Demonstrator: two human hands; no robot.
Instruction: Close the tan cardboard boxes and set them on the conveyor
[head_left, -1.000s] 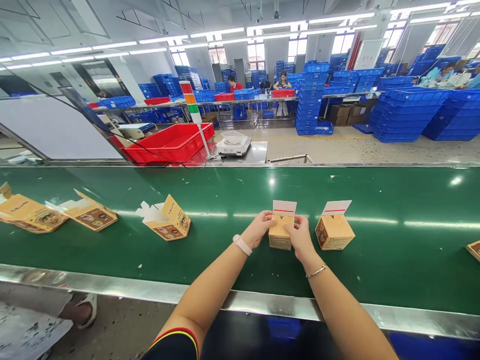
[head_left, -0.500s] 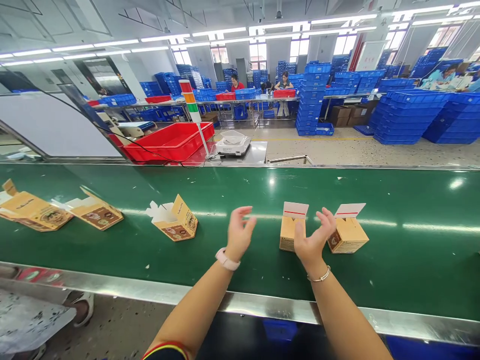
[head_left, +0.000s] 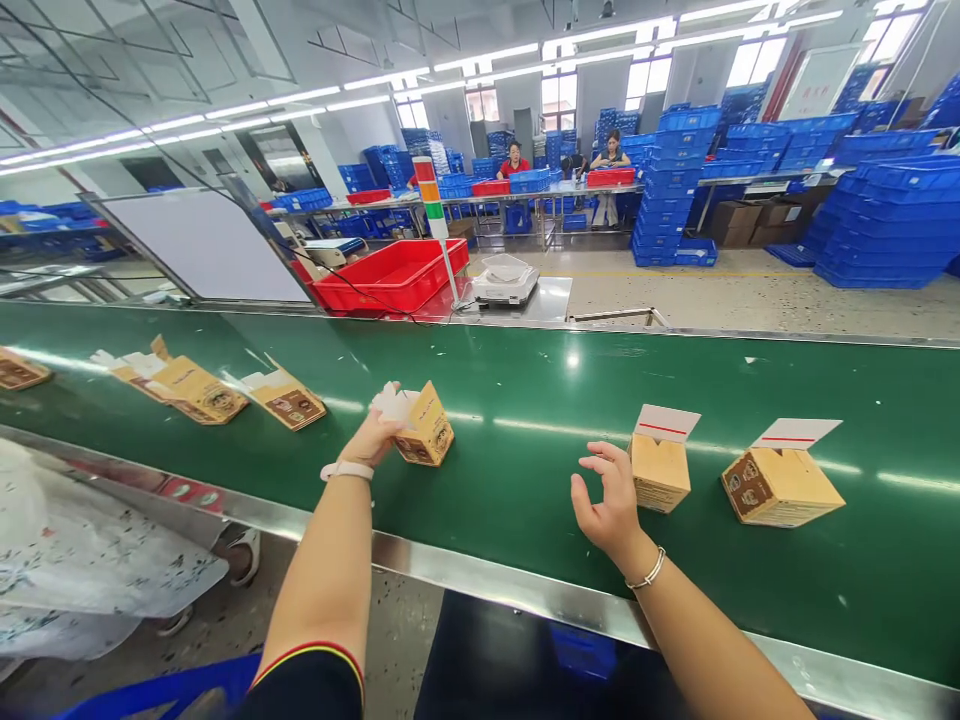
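Touching the open carton (head_left: 435,428) on the green conveyor belt (head_left: 510,530), the left hand (head_left: 369,440) has its fingers about the white flaps; whether they are pressed closed cannot be told. The right hand (head_left: 611,505) is empty, fingers apart, just beside a second carton (head_left: 660,472). Judged by eye: light, thin card, fairly stiff walls, flaps easily bent; best held by opposite walls below the flaps. Dark script and a round emblem show; no brand is legible.

Factory hall, green conveyor belt (head_left: 525,510)
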